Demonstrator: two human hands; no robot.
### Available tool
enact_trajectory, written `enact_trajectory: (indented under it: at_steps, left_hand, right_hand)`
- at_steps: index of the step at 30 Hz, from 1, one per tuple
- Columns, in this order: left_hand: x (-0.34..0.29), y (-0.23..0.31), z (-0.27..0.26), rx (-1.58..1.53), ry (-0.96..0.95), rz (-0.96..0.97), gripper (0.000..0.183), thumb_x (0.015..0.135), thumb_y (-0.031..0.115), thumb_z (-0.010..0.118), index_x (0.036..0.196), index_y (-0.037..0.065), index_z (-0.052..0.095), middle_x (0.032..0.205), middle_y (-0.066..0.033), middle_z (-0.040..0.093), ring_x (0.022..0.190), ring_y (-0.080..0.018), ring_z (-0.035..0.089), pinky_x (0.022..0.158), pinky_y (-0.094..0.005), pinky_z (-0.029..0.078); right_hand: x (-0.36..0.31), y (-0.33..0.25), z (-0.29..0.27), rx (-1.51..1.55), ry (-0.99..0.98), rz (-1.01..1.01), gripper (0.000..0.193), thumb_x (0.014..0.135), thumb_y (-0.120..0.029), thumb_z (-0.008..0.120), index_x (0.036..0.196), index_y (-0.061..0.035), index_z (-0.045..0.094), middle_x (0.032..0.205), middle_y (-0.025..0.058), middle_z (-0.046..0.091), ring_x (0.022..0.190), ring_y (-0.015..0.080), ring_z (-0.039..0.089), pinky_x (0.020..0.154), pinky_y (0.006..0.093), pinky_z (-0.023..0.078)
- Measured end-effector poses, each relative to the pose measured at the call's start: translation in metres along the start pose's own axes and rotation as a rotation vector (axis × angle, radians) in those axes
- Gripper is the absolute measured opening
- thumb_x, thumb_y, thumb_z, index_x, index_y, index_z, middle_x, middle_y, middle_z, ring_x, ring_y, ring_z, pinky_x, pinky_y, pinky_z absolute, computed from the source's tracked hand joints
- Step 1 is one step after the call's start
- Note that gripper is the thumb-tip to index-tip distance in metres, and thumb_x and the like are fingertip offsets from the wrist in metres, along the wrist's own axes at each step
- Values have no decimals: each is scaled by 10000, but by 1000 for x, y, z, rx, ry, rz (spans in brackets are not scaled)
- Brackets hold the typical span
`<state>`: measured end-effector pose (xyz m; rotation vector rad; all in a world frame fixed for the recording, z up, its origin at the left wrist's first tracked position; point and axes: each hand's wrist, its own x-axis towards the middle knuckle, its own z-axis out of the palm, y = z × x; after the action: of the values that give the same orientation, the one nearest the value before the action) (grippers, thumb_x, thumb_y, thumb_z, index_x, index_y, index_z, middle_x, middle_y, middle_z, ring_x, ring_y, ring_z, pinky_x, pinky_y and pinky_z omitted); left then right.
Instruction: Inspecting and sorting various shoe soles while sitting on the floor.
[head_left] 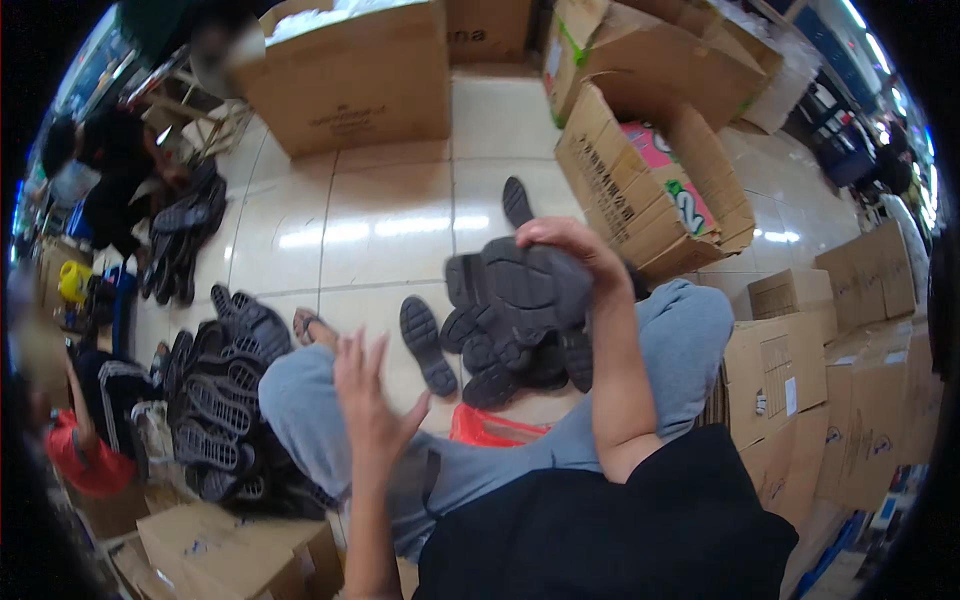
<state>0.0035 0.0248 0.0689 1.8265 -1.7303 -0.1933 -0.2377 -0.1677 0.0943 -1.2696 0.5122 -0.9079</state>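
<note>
My right hand is closed on the edge of a dark shoe sole, above a heap of similar black soles on the floor between my knees. How its fingers grip underneath is hidden. My left hand is raised near my left knee, its fingers spread and nothing in it. Just beyond it, a single sole lies apart on the tiles. Another loose sole lies farther off, past the heap.
A large pile of soles stands left of my knee. Open cartons stand ahead, and stacked boxes are at my right. Something red and plastic lies between my legs. Other people are at the left.
</note>
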Motion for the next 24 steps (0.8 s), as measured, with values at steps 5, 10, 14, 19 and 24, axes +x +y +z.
enact_trajectory:
  at_steps: [5,10,14,19,24]
  left_hand:
    - [53,1,9,-222,61,274,907,545,179,776,1355,200,366,1446,-139,256,1350,-369,196,1053,-507,235]
    - [43,-14,2,-340,-117,103,854,521,170,768,1312,171,446,1258,-118,449,1059,-304,452,914,-387,382]
    - [10,-9,17,-455,-364,-182,807,528,241,774,1279,157,491,996,-105,567,826,-224,488,752,-310,428]
    - [-25,6,15,-622,-441,-480,733,572,300,786,1242,150,532,884,-83,586,667,-147,468,640,-257,415]
    - [-37,11,9,-922,-448,-671,641,687,315,736,1251,109,510,835,-21,610,588,-53,377,538,-193,319]
  right_hand:
    - [-18,-12,57,177,-31,-539,219,909,-71,457,1110,-20,530,1026,145,567,923,177,548,843,290,443]
    - [4,14,40,859,-20,215,347,894,-213,453,1128,28,539,1035,103,590,898,162,600,814,277,489]
    - [20,45,34,695,-48,364,425,934,-305,417,1155,38,535,937,50,643,850,94,616,689,235,529]
    - [27,81,17,398,50,387,456,919,-426,437,1164,-60,556,867,-14,613,712,59,554,699,240,493]
    - [30,103,26,414,104,458,462,937,-447,407,1175,-69,524,1010,88,620,867,186,615,784,309,496]
